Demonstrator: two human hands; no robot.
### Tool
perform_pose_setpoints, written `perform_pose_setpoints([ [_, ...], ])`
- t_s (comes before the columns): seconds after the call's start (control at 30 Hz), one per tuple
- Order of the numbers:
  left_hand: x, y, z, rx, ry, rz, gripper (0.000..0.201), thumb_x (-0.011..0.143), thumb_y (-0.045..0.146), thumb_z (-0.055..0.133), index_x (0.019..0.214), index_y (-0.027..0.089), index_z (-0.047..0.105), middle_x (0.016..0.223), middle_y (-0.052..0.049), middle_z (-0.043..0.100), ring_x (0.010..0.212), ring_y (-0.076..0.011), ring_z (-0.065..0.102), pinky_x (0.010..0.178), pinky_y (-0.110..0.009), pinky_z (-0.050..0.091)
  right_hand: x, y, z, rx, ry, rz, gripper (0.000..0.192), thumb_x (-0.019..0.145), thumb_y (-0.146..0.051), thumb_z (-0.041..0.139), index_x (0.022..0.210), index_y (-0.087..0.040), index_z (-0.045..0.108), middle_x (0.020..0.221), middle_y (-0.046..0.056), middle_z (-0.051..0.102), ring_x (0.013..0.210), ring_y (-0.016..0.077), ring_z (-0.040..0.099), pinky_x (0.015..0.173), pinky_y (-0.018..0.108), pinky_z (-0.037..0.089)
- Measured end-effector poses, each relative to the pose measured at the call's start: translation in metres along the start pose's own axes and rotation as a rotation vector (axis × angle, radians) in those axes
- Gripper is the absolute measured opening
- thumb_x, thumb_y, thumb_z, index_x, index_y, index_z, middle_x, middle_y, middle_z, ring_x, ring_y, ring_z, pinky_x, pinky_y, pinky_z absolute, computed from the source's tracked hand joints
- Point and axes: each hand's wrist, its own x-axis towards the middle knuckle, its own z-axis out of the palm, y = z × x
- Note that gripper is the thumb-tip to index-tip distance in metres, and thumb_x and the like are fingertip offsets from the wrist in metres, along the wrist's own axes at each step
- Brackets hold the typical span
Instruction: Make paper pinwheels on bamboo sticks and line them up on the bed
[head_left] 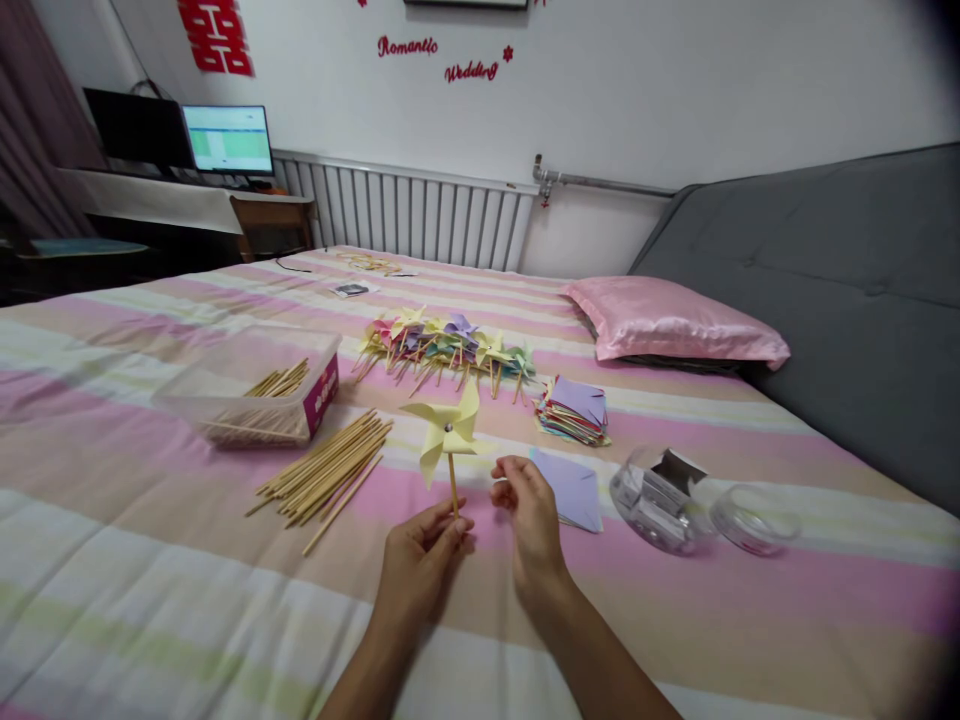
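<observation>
One yellow pinwheel (448, 432) upright, stick pinched in left-hand fingers (450, 525)

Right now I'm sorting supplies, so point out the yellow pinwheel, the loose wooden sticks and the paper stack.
yellow pinwheel (448, 430): head view, on its centre pin.
loose wooden sticks (330, 468): head view, middle of the bundle.
paper stack (574, 410): head view, top purple sheet.

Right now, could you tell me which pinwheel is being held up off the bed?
The pale yellow pinwheel, its stick pinched in the left hand. The other pinwheels lie heaped farther back on the bed.
</observation>
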Motion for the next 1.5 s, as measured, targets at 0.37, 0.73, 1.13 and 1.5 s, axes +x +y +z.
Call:
perform_pose_setpoints([
  [0.37, 0.0, 0.007, -0.006, 0.149, -0.136, 0.167, 0.028, 0.075, 0.032, 0.066, 0.096, 0.015, 0.073, 0.085, -0.008, 0.073, 0.078, -0.0182, 0.064, 0.076, -0.026, 0.049, -0.016, 0.01, 0.004, -0.412, -0.413, -0.081, 0.025, 0.075, -0.034, 0.063, 0.089, -0.016, 0.073, 0.082, 0.007, 0.072, 0.077, 0.0204, 0.065, 0.071, 0.03, 0.049],
  [0.73, 0.002, -0.008, -0.005, 0.227, -0.173, 0.079, 0.034, 0.075, 0.036, 0.066, 0.096, 0.01, 0.071, 0.071, -0.008, 0.067, 0.064, -0.0143, 0.057, 0.062, -0.025, 0.046, -0.008, 0.005, 0.0, -0.343, -0.233, -0.129, 0.029, 0.076, -0.04, 0.062, 0.071, -0.013, 0.069, 0.06, 0.0, 0.061, 0.055, 0.0116, 0.052, 0.057, 0.023, 0.042],
  [1.13, 0.001, -0.001, -0.004, 0.229, -0.148, 0.129, 0.029, 0.076, 0.037, 0.063, 0.084, 0.01, 0.07, 0.064, -0.005, 0.063, 0.058, -0.0136, 0.054, 0.058, -0.023, 0.042, -0.015, 0.008, 0.004, -0.318, -0.296, -0.037, 0.033, 0.076, -0.044, 0.061, 0.078, -0.012, 0.07, 0.057, 0.001, 0.058, 0.047, 0.0096, 0.047, 0.041, 0.02, 0.037],
  [1.5, 0.002, 0.002, -0.005, 0.148, -0.072, 0.138, 0.026, 0.074, 0.035, 0.065, 0.082, 0.011, 0.07, 0.063, -0.004, 0.065, 0.057, -0.0121, 0.055, 0.055, -0.021, 0.043, -0.015, 0.018, 0.003, -0.352, -0.389, 0.002, 0.034, 0.072, -0.039, 0.066, 0.094, -0.014, 0.069, 0.083, 0.009, 0.07, 0.069, 0.0185, 0.064, 0.052, 0.025, 0.051],
])
